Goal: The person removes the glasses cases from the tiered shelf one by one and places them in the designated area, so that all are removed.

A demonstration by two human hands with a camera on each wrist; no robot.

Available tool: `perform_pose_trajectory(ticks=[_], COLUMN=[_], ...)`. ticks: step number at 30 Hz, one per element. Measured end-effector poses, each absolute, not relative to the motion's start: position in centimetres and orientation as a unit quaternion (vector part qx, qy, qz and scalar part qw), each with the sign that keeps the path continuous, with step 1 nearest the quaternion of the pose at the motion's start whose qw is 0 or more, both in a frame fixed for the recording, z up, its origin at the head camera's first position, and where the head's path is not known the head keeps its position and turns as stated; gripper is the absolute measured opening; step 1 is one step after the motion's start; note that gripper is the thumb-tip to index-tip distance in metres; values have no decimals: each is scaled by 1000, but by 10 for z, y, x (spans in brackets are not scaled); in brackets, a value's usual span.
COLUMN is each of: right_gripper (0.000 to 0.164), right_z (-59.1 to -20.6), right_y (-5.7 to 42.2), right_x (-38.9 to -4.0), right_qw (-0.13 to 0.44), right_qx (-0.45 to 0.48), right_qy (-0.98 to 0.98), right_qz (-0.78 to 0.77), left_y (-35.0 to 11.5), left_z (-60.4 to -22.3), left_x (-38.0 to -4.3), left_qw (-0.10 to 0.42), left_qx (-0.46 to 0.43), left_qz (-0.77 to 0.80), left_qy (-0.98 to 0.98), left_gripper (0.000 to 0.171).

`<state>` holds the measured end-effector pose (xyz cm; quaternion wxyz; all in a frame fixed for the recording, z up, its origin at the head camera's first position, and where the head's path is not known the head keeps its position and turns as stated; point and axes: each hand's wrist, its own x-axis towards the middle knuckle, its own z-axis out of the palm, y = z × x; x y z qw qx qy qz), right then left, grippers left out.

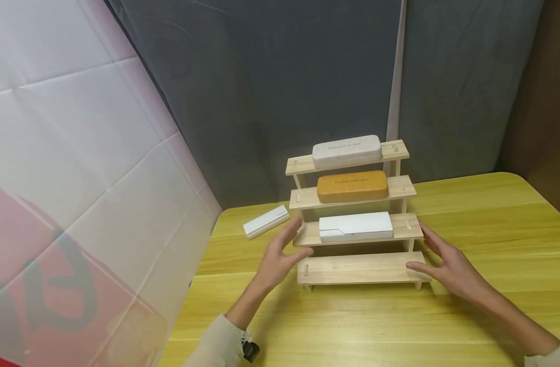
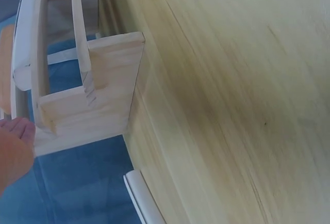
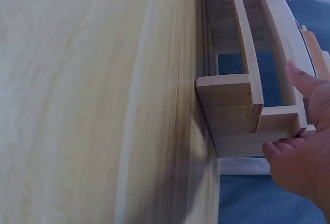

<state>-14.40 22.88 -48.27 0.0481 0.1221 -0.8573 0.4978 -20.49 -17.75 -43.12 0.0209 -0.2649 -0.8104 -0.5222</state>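
Note:
A stepped wooden display rack [image 1: 360, 268] stands on the table with several shelves. From top to bottom it bears a pale grey case [image 1: 347, 152], an orange-tan case [image 1: 352, 187] and a white case [image 1: 355, 226]; its lowest shelf is bare. My left hand [image 1: 280, 257] is at the rack's left end, thumb and fingers spread, with the fingertips close to the third shelf. At the opposite end is my right hand [image 1: 451, 265], its thumb in front of the lowest shelf and its fingers along the side, right at the wood in the right wrist view.
A slim white box [image 1: 266, 221] lies on the yellow wood-grain table [image 1: 353, 326], left of the rack. Dark grey curtain [image 1: 280, 92] hangs close behind the table. A white and pink printed sheet [image 1: 101, 153] borders the left side.

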Motion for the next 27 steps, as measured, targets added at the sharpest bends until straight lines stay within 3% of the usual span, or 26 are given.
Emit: perform_pose_trajectory(ticks=[27], right_gripper=[106], right_z=[-483], right_y=[222], right_x=[-150], right_qw=[83], right_qx=[135], right_qy=[-847], right_qz=[507], left_y=[-155], left_z=[-434], left_x=[-208], left_qw=[13], left_qx=[-248], left_qz=[-490], left_qy=[-836], left_gripper=[86])
